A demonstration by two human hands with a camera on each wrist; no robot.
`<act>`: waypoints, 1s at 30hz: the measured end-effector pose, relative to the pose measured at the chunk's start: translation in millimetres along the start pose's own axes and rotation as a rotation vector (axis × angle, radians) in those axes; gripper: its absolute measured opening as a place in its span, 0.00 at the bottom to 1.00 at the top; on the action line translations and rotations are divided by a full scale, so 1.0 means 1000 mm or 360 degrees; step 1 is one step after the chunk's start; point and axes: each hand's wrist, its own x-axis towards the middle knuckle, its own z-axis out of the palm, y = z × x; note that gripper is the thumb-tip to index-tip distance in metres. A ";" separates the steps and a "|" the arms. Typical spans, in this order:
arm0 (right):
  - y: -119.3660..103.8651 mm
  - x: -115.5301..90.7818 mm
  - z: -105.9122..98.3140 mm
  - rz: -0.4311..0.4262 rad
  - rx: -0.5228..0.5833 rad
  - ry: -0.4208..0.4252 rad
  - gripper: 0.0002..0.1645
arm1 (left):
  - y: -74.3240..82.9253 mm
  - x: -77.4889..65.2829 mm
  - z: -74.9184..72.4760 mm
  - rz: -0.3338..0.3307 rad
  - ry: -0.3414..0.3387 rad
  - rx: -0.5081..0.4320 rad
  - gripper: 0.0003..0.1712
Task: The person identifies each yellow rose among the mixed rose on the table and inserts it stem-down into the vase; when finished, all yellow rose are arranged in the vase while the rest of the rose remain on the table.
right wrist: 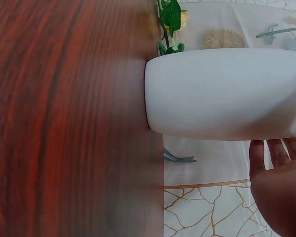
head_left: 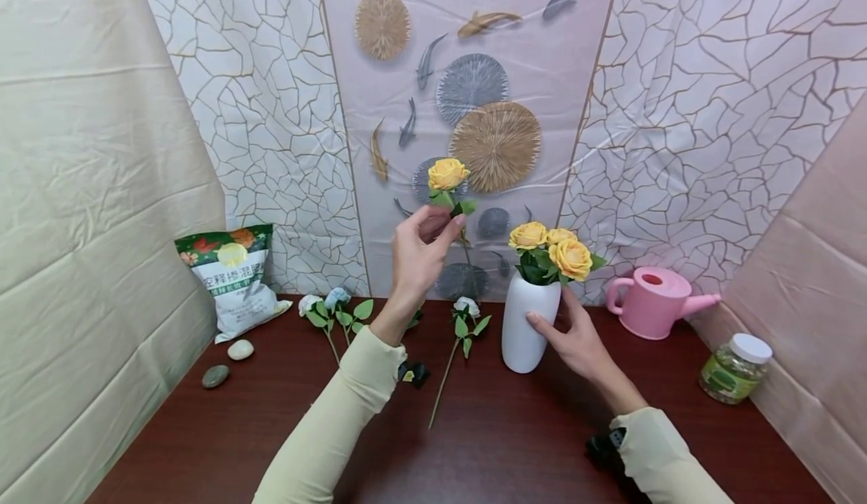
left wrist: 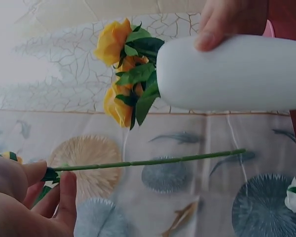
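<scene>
- Dark table (head_left: pixel 488 459): white vase (head_left: pixel 520 342) stands on it.
- Vase itself: right hand (head_left: pixel 576 342) grips it, thumb and fingers on different sides; smooth, likely slippery, breakable (ceramic, at a guess). Best held round the body.
- Single yellow rose (head_left: pixel 447 174): raised left of the vase, pinched below the bloom by left hand (head_left: pixel 416 254); probably light, petals soft, stem (left wrist: pixel 153 161) stiffish. Hold by stem.

Soft, even light fills the head view, with a pale sheen on the desk (head_left: pixel 474 463). The left wrist view is greyer (glare washes out the backdrop (left wrist: pixel 64 74) at upper left). In the right wrist view, shadow darkens the right hand (right wrist: pixel 282 190) and the white vase's (right wrist: pixel 212 94) lower right.
</scene>
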 end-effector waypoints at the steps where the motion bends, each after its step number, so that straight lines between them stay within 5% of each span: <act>1: 0.000 0.000 0.000 -0.0002 -0.0001 -0.0001 0.43 | 0.001 0.000 0.002 0.0008 0.0000 0.0006 0.13; 12: 0.000 0.001 0.000 -0.0020 0.0017 -0.0003 0.42 | 0.013 0.007 0.020 0.0107 0.0051 -0.0014 0.11; 24: -0.001 0.000 0.000 -0.0003 0.0030 -0.0006 0.42 | 0.034 0.016 0.036 0.0254 0.0196 -0.0336 0.12; 30: -0.001 0.000 -0.001 -0.0009 0.0029 -0.0013 0.42 | 0.029 0.018 0.041 0.0330 0.0229 -0.0403 0.12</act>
